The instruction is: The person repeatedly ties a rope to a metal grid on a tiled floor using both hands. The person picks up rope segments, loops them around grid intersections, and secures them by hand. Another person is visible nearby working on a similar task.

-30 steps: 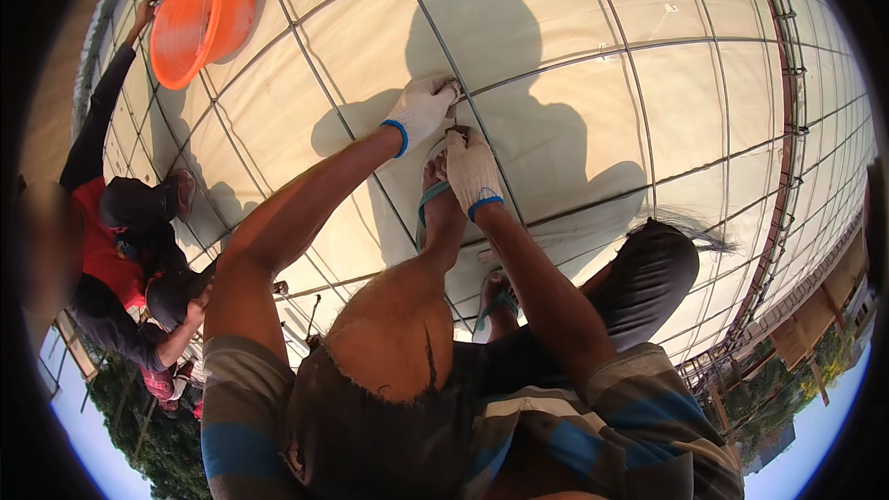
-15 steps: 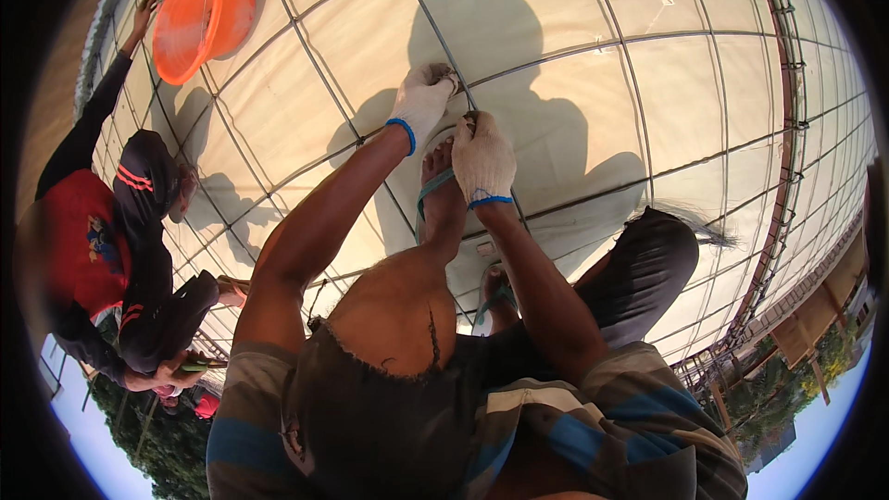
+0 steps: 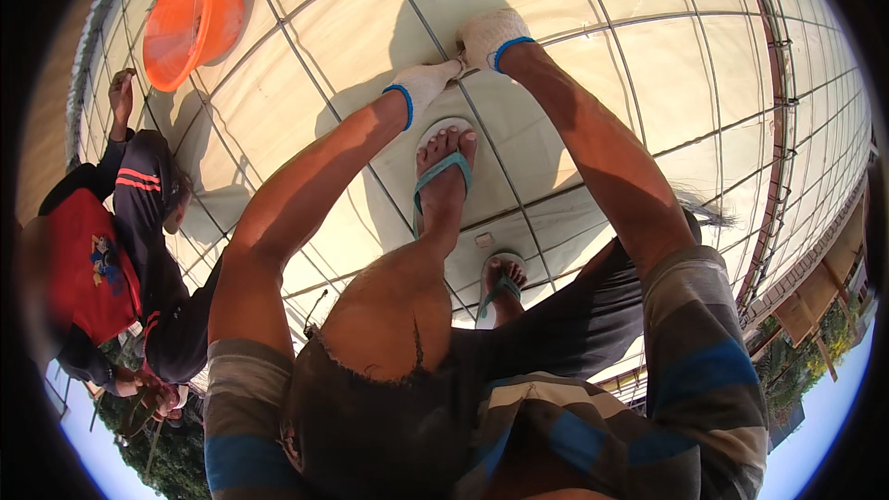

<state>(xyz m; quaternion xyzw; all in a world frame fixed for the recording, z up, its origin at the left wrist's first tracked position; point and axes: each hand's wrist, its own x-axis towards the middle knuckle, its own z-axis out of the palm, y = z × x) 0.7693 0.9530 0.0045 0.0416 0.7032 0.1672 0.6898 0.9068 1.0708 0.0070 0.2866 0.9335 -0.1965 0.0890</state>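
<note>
Both my hands wear off-white knit gloves with blue cuffs and meet at a crossing of the steel bars (image 3: 508, 172), which form a grid over a pale sheet (image 3: 370, 28). My left hand (image 3: 428, 85) is closed, its fingertips at the crossing. Just beyond and to the right, my right hand (image 3: 491, 39) is curled with its back toward me. Whatever the fingers of either hand hold is hidden or too small to make out.
My feet, in teal-strapped flip-flops (image 3: 444, 171), rest between the bars. An orange plastic basin (image 3: 176, 32) stands at the far left. Near it squats a co-worker in a red and black top (image 3: 88, 259). A thicker bundle of bars (image 3: 778, 130) runs along the right.
My right hand has moved forward from nearer my foot to the bar crossing, its elbow swung outward. My left hand stays near the crossing. The co-worker's hand has lowered from the basin.
</note>
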